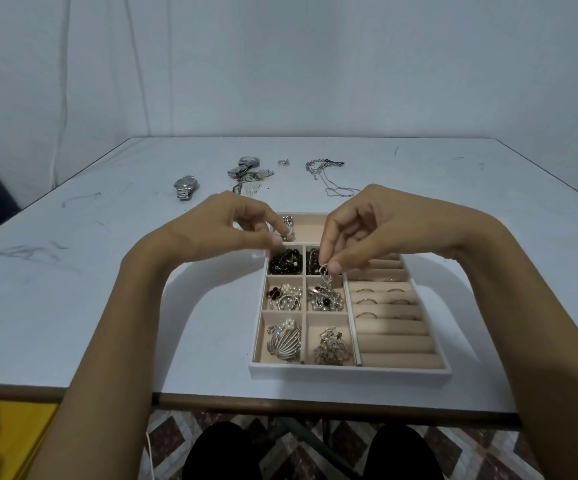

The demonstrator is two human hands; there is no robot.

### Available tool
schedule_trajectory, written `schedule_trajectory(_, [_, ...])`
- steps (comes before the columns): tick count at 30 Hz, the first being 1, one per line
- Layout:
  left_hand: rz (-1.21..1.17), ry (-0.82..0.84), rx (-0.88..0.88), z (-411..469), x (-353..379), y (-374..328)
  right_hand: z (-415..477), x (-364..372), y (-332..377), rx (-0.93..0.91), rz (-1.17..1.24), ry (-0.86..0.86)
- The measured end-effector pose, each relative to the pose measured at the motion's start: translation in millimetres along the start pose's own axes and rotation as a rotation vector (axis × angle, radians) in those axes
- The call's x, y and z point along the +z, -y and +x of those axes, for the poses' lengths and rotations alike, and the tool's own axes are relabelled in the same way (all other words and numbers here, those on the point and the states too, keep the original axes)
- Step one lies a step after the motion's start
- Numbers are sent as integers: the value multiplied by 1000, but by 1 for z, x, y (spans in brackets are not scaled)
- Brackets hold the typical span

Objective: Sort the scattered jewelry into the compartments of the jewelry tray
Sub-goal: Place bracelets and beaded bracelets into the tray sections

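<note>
The right hand [377,230] pinches a small silver trinket [325,276] in its fingers above the jewelry tray [350,372], over its middle compartment. The left hand [232,226] curls its fingers beside a watch strap [288,225] at the tray's 11 o'clock corner; I cannot tell whether they grip it. A watch [185,187] and a chain [325,174] lie loose on the worktop [107,306] toward 12 o'clock

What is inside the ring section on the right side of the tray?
Thin rings sit in slots between the beige rolls; the nearest rolls hold none. The right hand covers the far rolls, so their contents cannot be seen.
</note>
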State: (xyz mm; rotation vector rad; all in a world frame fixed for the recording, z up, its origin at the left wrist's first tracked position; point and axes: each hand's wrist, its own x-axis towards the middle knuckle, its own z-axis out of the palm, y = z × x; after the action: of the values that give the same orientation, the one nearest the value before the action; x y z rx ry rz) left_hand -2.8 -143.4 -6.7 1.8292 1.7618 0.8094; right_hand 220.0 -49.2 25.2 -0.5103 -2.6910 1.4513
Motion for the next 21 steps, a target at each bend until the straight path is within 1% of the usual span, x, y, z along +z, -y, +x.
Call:
schedule_trajectory(2, [100, -100, -21, 6, 1, 13, 0, 0, -1, 10, -16, 13])
schedule_trajectory(3, [135, -118, -42, 9, 3, 18, 1, 0, -1, 17, -26, 15])
schedule_trajectory(6, [254, -98, -127, 17, 15, 29, 1, 2, -1, 37, -59, 25])
schedule_trajectory(13, [510, -26, -232, 25, 36, 41, 3, 4, -1, 57, -117, 30])
schedule_trajectory(21, [602, -63, -227, 25, 42, 44, 10, 9, -6, 38, -133, 40])
